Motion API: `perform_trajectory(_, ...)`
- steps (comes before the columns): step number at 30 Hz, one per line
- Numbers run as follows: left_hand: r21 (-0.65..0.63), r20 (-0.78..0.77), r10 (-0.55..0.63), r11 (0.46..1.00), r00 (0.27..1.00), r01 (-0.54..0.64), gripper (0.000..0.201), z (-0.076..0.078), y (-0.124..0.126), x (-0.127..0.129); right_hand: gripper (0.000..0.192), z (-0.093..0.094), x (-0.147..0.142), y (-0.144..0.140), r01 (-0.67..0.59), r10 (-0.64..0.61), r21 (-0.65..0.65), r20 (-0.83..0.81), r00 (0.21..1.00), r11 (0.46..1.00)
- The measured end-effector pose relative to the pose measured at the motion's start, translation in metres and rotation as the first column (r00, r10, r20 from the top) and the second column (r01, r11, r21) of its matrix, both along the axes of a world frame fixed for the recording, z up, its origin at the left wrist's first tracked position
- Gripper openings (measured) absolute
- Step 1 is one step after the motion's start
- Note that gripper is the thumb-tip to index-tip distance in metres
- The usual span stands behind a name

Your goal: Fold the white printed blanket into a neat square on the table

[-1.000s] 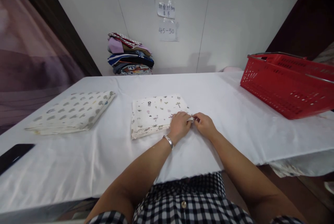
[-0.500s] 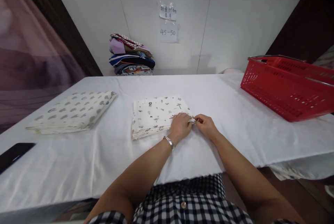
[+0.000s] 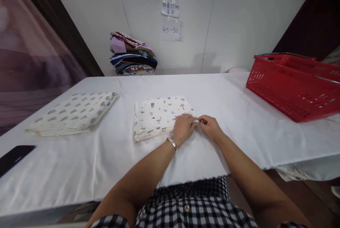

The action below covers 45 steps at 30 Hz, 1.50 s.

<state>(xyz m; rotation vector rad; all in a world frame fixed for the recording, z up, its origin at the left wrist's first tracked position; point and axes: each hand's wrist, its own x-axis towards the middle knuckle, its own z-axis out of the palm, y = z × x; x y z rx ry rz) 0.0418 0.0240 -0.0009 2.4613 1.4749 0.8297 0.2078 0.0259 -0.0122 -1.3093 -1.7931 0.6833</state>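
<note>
Since a second ago, almost nothing has moved: the left hand rests on the near right corner of the folded white cloth with small printed figures, at the middle of the white-covered desk. The right hand still pinches that corner in a narrow grip, so the work stays at this corner.

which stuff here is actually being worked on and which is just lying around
In hand: folded cloth, its near right corner pinched by left hand and right hand.

Lying about: spotted cloth, red basket, clothes pile, phone, wall notes.
</note>
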Motion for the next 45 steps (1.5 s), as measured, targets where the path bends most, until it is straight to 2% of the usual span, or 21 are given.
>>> perform_trajectory(11, -0.001, 0.000, 0.001, 1.000, 1.000, -0.001, 0.013, 0.0015, -0.0005, 0.0008, 0.016, -0.0012, -0.0008, 0.0008, -0.032, 0.030, 0.039, 0.032, 0.999, 0.999)
perform_trajectory(19, 0.006, -0.025, -0.018, 1.000, 1.000, 0.018, 0.019, 0.0017, -0.0017, 0.0001, 0.018, -0.0007, -0.0015, 0.0014, -0.012, 0.000, 0.081, 0.145, 0.990, 0.997)
perform_trajectory(27, 0.005, 0.021, -0.032, 0.999, 0.999, 0.032, 0.024, 0.0006, -0.0014, -0.0010, 0.017, -0.0032, -0.0020, 0.0028, -0.022, 0.011, 0.104, 0.100, 0.995, 0.994)
perform_trajectory(35, 0.024, 0.066, -0.010, 1.000, 0.998, 0.008, 0.018, 0.0027, -0.0033, -0.0016, 0.021, -0.0061, -0.0004, 0.0038, 0.014, -0.018, 0.071, 0.061, 0.998, 0.997)
perform_trajectory(45, 0.123, -0.101, -0.029, 0.992, 0.994, 0.041, 0.019, 0.0029, -0.0075, -0.0055, 0.020, -0.0064, -0.0012, 0.0028, 0.026, -0.026, 0.026, 0.006, 1.000, 0.999)
